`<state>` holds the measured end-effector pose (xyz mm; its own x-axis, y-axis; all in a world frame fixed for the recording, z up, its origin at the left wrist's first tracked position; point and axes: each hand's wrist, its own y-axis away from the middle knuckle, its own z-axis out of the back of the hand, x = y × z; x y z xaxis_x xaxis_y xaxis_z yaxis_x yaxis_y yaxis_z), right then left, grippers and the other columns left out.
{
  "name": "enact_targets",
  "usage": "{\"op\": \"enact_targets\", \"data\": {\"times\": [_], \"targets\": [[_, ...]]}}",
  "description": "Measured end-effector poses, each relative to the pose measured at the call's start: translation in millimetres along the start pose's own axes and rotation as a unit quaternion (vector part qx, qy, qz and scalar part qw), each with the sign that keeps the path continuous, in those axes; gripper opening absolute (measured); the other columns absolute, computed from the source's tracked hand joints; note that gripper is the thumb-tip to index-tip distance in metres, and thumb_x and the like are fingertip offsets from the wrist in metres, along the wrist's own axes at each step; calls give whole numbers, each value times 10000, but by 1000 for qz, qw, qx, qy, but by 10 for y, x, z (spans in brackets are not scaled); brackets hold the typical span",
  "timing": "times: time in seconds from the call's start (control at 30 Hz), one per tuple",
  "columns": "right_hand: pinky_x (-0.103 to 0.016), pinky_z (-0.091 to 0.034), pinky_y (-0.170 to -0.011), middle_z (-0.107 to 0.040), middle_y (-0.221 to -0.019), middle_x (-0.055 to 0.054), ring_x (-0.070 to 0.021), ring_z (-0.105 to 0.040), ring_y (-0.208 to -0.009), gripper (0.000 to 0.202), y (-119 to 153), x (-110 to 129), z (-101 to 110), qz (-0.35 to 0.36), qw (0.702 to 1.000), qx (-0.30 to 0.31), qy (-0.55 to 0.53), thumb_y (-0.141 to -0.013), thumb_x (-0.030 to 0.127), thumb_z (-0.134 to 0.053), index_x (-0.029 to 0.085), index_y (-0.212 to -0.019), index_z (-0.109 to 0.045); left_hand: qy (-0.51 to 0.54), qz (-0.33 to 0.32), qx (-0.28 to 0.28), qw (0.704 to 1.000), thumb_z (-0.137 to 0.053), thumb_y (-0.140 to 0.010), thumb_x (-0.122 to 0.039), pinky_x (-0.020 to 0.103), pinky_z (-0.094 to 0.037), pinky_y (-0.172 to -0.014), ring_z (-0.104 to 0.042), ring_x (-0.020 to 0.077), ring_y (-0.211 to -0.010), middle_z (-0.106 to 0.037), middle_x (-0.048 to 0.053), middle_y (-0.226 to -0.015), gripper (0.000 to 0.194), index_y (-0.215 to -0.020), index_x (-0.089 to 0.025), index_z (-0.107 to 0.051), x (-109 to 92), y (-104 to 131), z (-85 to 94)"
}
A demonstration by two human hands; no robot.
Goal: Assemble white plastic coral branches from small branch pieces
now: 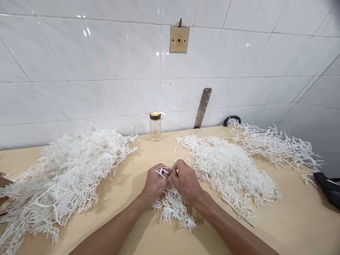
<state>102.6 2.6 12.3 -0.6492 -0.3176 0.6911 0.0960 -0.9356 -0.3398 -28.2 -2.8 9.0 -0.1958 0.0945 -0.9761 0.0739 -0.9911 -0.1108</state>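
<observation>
My left hand [156,181] is closed around a small white branched plastic sprig [161,172], whose forked tips stick out above the thumb. Against its fingertips, my right hand [186,180] is closed in a pinch; what lies between those fingers is hidden. Just below both hands is a small bunch of white feathery plastic sprays [174,209], its upper end covered by the fingers. I cannot tell whether this bunch is joined to the held sprig.
White sprays lie in a large heap [77,170] at left and another heap [228,163] at right. Barer white branches [276,145] lie behind that. A clear lidded jar [155,127] and a metal ruler [203,108] stand by the tiled wall. Black objects [328,189] sit at the right edge.
</observation>
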Motion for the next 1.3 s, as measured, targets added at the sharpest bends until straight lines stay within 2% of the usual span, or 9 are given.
{"op": "enact_targets", "data": {"times": [0.07,0.23,0.43,0.57,0.67,0.77,0.83,1.03,1.3], "targets": [[-255,-299,-460,-536,-644,-13,-140,-440,-515,167,-8,2,-43,7,1000,6,3,-864,200,-469,229,-699,-463,0,0,-7,1000,-677,-733,-429,245,-372,-568,-450,123,-571,-537,-18,-581,303,-609,-174,-570,-3,11,5],[-275,-401,-485,-641,-760,-79,-186,-575,-597,88,-159,-171,81,-139,989,-12,-37,-846,245,-497,207,-773,-531,28,4,-28,999,-706,-711,-434,231,-335,-530,-403,102,-535,-486,-37,-550,313,-624,-167,-569,-22,43,10],[-317,-438,-635,-668,-784,-55,-198,-612,-666,159,-370,-592,503,-127,982,-134,29,-826,355,-527,201,-843,-563,98,80,5,992,-742,-682,-537,216,-306,-475,-372,81,-474,-444,-51,-503,406,-646,-160,-594,-29,8,48],[-363,-442,-718,-681,-910,-86,-174,-583,-608,235,-389,-677,565,-78,979,-176,68,-827,382,-537,182,-934,-593,151,111,2,982,-757,-653,-577,205,-295,-443,-372,73,-446,-451,-47,-488,465,-591,-169,-543,-13,-34,67],[-371,-461,-725,-690,-984,-122,-170,-580,-604,277,-315,-538,470,-25,991,-128,41,-856,406,-520,173,-908,-660,174,116,11,978,-758,-659,-571,200,-293,-435,-376,71,-441,-465,-46,-493,453,-620,-170,-552,-3,-51,69],[-324,-469,-630,-718,-875,-77,-191,-616,-653,301,-198,-307,315,-35,998,6,-56,-871,434,-530,195,-924,-705,185,116,2,976,-767,-657,-555,198,-306,-431,-405,75,-441,-471,-45,-491,435,-656,-160,-585,4,-58,66],[-311,-461,-612,-716,-815,-54,-180,-602,-631,288,-130,-183,218,-32,994,40,-91,-859,436,-560,197,-917,-710,186,124,-6,975,-763,-664,-548,200,-313,-423,-410,75,-427,-474,-45,-485,424,-670,-156,-601,8,-60,63],[-271,-417,-550,-674,-700,-17,-154,-565,-591,306,-52,-113,84,-77,976,93,-180,-842,470,-582,192,-816,-705,186,139,-20,972,-812,-611,-526,205,-325,-427,-414,77,-425,-486,-51,-479,421,-706,-160,-629,58,-73,52],[-252,-360,-435,-589,-559,8,-131,-486,-457,353,-46,-130,34,-109,954,90,-263,-793,526,-620,185,-799,-707,183,127,-8,975,-823,-602,-513,211,-307,-442,-388,73,-450,-455,-62,-492,425,-803,-155,-712,35,-48,25]]}}
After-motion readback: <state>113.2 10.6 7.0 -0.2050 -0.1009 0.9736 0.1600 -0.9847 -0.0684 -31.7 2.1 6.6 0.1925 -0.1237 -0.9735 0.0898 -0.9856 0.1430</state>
